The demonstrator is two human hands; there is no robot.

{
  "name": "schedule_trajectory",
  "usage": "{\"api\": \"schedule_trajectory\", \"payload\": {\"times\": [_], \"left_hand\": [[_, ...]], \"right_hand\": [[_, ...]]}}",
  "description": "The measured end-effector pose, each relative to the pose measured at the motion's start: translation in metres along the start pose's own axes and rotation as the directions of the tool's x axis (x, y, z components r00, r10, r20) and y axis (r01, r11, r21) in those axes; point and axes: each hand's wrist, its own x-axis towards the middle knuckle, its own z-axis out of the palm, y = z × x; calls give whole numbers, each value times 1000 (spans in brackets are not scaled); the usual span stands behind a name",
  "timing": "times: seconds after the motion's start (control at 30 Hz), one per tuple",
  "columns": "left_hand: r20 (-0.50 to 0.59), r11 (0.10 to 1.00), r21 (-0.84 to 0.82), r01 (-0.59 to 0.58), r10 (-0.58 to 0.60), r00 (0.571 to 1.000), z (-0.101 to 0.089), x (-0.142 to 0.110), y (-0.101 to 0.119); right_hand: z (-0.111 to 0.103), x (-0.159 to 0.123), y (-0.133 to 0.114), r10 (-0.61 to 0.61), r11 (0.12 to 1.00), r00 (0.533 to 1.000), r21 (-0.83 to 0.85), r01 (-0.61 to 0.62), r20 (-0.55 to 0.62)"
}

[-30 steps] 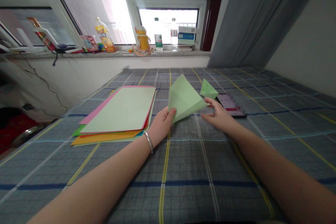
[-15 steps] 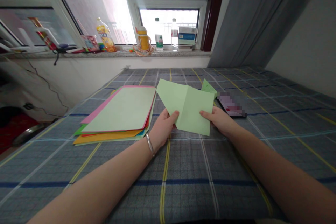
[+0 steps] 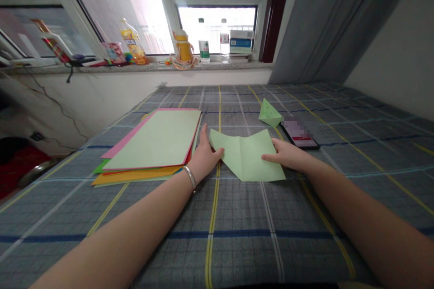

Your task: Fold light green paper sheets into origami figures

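A light green sheet of paper point(image 3: 256, 156), with a crease down its middle and a slanted lower left edge, is spread open low over the plaid cloth. My left hand point(image 3: 205, 156), a silver bangle at its wrist, has its thumb over the sheet's left edge; the index finger points up beside the corner. At the right edge my right hand point(image 3: 288, 153) pinches the sheet, thumb on top and the other fingers largely hidden. Just beyond it sits a small folded green paper piece point(image 3: 270, 114), touching or close to a phone point(image 3: 300, 134).
A stack of coloured paper point(image 3: 156, 140), pale green on top, lies left of my left hand. The plaid cloth point(image 3: 237, 244) covers the surface. Along the windowsill point(image 3: 149, 67) stand bottles, a yellow cup point(image 3: 183, 48) and boxes point(image 3: 240, 42). A grey curtain point(image 3: 315, 22) hangs at right.
The folded green sheet has been opened out and lowered toward the cloth. My right hand took hold of its right edge. My left fingers have loosened and stretched upward, moving slightly left.
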Motion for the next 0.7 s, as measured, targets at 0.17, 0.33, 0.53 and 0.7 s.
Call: {"api": "schedule_trajectory", "payload": {"times": [0.17, 0.33, 0.53, 0.7], "left_hand": [[3, 889, 453, -62, 69, 998, 1, -12, 17], [431, 790, 470, -393, 183, 884, 0, -18, 29], [558, 787, 431, -442, 152, 816, -1, -18, 35], [485, 787, 529, -319, 29, 874, 1, -21, 39]], "right_hand": [[6, 3, 5, -101, 981, 985, -179, 75, -139], [1, -1, 3, -153, 955, 985, -267, 127, -80], [-23, -10, 4, -202, 916, 969, -324, 239, 145], [-30, -12, 13, -196, 910, 966, -337, 243, 167]]}}
